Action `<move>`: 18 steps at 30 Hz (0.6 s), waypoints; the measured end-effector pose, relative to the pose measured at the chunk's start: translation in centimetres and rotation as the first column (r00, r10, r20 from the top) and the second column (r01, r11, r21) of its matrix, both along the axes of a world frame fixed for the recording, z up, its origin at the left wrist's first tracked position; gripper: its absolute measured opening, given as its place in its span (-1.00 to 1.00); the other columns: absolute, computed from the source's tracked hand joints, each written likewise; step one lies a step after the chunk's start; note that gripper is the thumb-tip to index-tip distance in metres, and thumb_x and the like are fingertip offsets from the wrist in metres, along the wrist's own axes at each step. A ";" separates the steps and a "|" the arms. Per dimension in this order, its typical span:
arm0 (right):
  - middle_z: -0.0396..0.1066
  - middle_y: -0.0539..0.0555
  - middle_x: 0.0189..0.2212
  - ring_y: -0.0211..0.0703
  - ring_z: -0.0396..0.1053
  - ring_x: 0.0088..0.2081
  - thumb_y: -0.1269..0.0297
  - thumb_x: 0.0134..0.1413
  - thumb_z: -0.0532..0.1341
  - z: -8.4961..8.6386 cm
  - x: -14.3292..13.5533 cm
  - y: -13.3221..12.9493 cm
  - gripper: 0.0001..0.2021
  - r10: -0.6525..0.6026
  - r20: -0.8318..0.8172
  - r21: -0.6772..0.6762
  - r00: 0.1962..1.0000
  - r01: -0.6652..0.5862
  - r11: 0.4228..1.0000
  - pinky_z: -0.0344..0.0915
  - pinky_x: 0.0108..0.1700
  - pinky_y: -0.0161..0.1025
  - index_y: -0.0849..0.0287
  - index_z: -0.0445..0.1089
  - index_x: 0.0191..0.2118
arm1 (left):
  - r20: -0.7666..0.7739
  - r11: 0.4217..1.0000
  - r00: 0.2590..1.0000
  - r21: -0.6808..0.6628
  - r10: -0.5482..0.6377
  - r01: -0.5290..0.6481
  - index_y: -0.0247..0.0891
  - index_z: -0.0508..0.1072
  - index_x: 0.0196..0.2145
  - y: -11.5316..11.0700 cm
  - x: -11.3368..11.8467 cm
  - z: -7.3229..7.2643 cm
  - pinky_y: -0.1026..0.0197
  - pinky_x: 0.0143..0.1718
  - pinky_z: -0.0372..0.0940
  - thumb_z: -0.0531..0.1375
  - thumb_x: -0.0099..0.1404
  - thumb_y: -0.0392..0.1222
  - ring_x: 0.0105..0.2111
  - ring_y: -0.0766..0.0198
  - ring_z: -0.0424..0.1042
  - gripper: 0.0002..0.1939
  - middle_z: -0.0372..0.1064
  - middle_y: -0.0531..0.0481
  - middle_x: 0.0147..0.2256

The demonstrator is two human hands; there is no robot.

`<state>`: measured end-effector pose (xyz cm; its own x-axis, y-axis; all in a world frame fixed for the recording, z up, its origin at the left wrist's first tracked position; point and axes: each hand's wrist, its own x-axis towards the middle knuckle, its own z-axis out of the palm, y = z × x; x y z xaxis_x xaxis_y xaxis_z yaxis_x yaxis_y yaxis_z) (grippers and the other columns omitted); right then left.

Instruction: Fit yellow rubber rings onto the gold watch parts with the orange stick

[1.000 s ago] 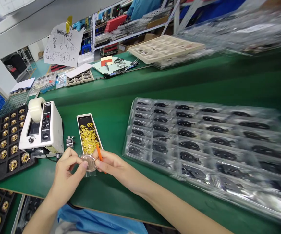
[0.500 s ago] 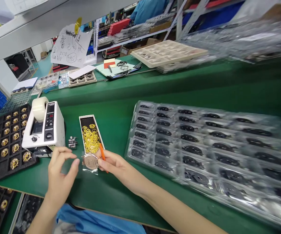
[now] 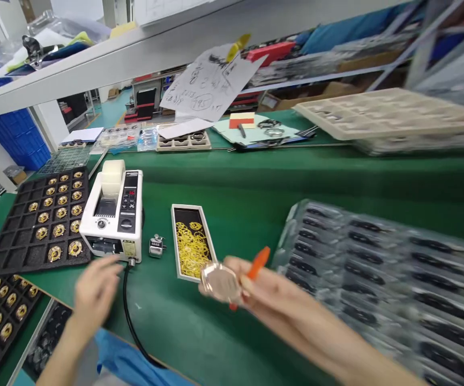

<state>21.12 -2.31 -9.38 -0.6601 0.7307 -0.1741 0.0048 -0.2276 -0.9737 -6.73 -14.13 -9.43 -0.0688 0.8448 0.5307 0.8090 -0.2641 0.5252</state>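
My right hand (image 3: 256, 287) is closed on a round, shiny rose-gold watch case (image 3: 221, 282), pinched at its edge over the near end of a white tray. An orange stick-like tool (image 3: 259, 262) is also held in that hand and pokes out between the fingers. My left hand (image 3: 95, 289), blurred by motion, is just below the front of the white tape dispenser (image 3: 133, 233). Its fingers look stretched out with nothing in them. The white tray (image 3: 207, 228) holds many yellow rings (image 3: 192, 252). A small metal tally counter (image 3: 157, 246) stands between tray and dispenser.
Black compartment trays (image 3: 23, 236) with gold round parts lie at the left. A clear blister tray (image 3: 360, 268) of dark parts covers the right side. A black cable (image 3: 129, 316) runs from the dispenser over the table edge. Behind stand papers, a clipboard and a beige tray (image 3: 393, 110).
The view has swung left. My left hand has moved away from the watch case toward the dispenser. My right hand still holds the case and orange tool; the clear film around the case no longer shows.
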 end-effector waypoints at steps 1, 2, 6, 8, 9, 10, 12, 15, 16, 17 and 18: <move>0.27 0.05 -0.49 -0.13 0.23 -0.44 -0.29 0.00 0.15 0.4 0.3 2.1 -0.52 -0.036 0.137 0.168 0.990 0.012 0.986 0.21 -0.37 -0.20 0.10 0.28 -0.41 | -0.008 0.978 0.978 0.001 0.208 -0.208 -0.20 0.51 -0.19 -0.4 -2.4 0.0 0.02 0.00 0.34 0.05 0.36 -0.21 -0.08 0.09 0.48 -0.76 0.51 -0.16 -0.12; 0.28 0.07 -0.48 -0.12 0.23 -0.43 -0.23 0.07 0.10 0.8 0.5 4.3 -0.55 -0.084 0.291 0.357 0.953 -0.027 0.934 0.21 -0.38 -0.20 0.10 0.27 -0.44 | -0.032 0.917 0.916 -0.006 0.400 -0.400 -0.23 0.50 -0.20 -0.7 -4.9 0.1 -0.01 0.02 0.31 0.05 0.35 -0.15 -0.08 0.06 0.46 -0.76 0.50 -0.17 -0.14; 0.31 0.13 -0.48 0.00 0.31 -0.33 0.17 0.10 0.14 1.1 0.6 12.3 -0.73 -0.441 0.518 0.644 0.732 0.005 0.765 0.21 -0.22 -0.13 0.10 0.15 -0.56 | -0.380 0.672 0.695 -0.216 0.611 -0.709 -0.38 0.48 -0.18 -1.0 -12.9 0.0 -0.16 -0.02 0.29 -0.02 0.28 0.03 -0.09 -0.21 0.42 -0.55 0.44 -0.34 -0.14; 0.34 0.20 -0.40 0.09 0.31 -0.20 0.29 0.06 0.15 1.1 0.5 14.8 -0.79 -0.583 0.507 0.718 0.634 0.063 0.693 0.19 -0.17 -0.10 0.11 0.16 -0.54 | -0.471 0.664 0.709 -0.294 0.525 -0.687 -0.38 0.50 -0.20 -0.9 -14.9 -0.2 -0.14 -0.04 0.29 -0.04 0.25 0.07 -0.12 -0.24 0.43 -0.50 0.44 -0.35 -0.18; 0.35 0.22 -0.36 0.12 0.30 -0.16 0.31 0.05 0.15 1.1 0.5 15.6 -0.82 -0.636 0.495 0.745 0.592 0.086 0.661 0.18 -0.16 -0.10 0.12 0.17 -0.53 | -0.492 0.676 0.722 -0.311 0.487 -0.668 -0.37 0.51 -0.20 -0.9 -15.5 -0.4 -0.13 -0.04 0.29 -0.06 0.24 0.08 -0.14 -0.23 0.43 -0.48 0.43 -0.35 -0.19; 0.36 0.24 -0.32 0.13 0.30 -0.15 0.32 0.06 0.14 1.3 0.6 16.1 -0.85 -0.675 0.482 0.766 0.558 0.106 0.634 0.17 -0.17 -0.11 0.14 0.20 -0.50 | -0.501 0.691 0.736 -0.322 0.455 -0.647 -0.36 0.51 -0.19 -0.9 -15.9 -0.5 -0.12 -0.04 0.29 -0.06 0.24 0.10 -0.16 -0.22 0.44 -0.47 0.42 -0.34 -0.19; 0.38 0.24 -0.30 0.10 0.33 -0.19 0.28 0.10 0.12 1.7 0.9 16.4 -0.86 -0.729 0.456 0.789 0.510 0.147 0.597 0.17 -0.23 -0.14 0.17 0.27 -0.45 | -0.501 0.716 0.759 -0.336 0.414 -0.612 -0.35 0.53 -0.18 -0.7 -16.5 -0.8 -0.12 -0.03 0.28 -0.05 0.21 0.13 -0.19 -0.21 0.43 -0.44 0.40 -0.34 -0.21; 0.39 0.17 -0.37 0.01 0.34 -0.31 0.21 0.14 0.07 2.6 1.9 15.4 -0.80 -0.766 0.414 0.796 0.491 0.214 0.567 0.16 -0.31 -0.18 0.19 0.34 -0.39 | -0.470 0.738 0.797 -0.365 0.379 -0.567 -0.30 0.54 -0.28 -0.2 -17.2 -0.7 -0.15 -0.06 0.28 0.01 0.12 0.16 -0.21 -0.22 0.42 -0.48 0.39 -0.32 -0.27; 0.39 0.15 -0.40 -0.02 0.33 -0.35 0.19 0.15 0.05 2.8 2.4 14.8 -0.77 -0.769 0.401 0.792 0.497 0.233 0.564 0.16 -0.33 -0.19 0.18 0.37 -0.39 | -0.461 0.739 0.800 -0.366 0.385 -0.566 -0.27 0.53 -0.33 0.1 -17.5 -0.5 -0.16 -0.07 0.28 0.03 0.08 0.16 -0.21 -0.24 0.41 -0.52 0.38 -0.31 -0.29; 0.39 0.12 -0.43 -0.05 0.32 -0.38 0.17 0.16 0.03 2.8 2.8 13.9 -0.73 -0.769 0.392 0.789 0.504 0.246 0.563 0.16 -0.35 -0.20 0.18 0.38 -0.39 | -0.452 0.738 0.799 -0.362 0.396 -0.570 -0.24 0.51 -0.39 0.3 -17.7 -0.1 -0.17 -0.07 0.28 0.05 0.05 0.15 -0.20 -0.25 0.40 -0.56 0.38 -0.30 -0.31; 0.40 0.11 -0.45 -0.07 0.31 -0.40 0.14 0.16 0.01 2.8 3.2 13.0 -0.70 -0.767 0.376 0.786 0.520 0.261 0.561 0.17 -0.36 -0.20 0.17 0.40 -0.40 | -0.440 0.739 0.802 -0.359 0.404 -0.570 -0.21 0.49 -0.43 0.4 -17.8 0.3 -0.18 -0.07 0.27 0.06 0.03 0.14 -0.18 -0.26 0.40 -0.61 0.38 -0.29 -0.32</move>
<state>24.34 10.69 -6.58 -0.0109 0.9706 0.2404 0.7353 0.1707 -0.6559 -24.50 -13.69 -9.12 -0.4411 0.8825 0.1633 0.8936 0.4151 0.1709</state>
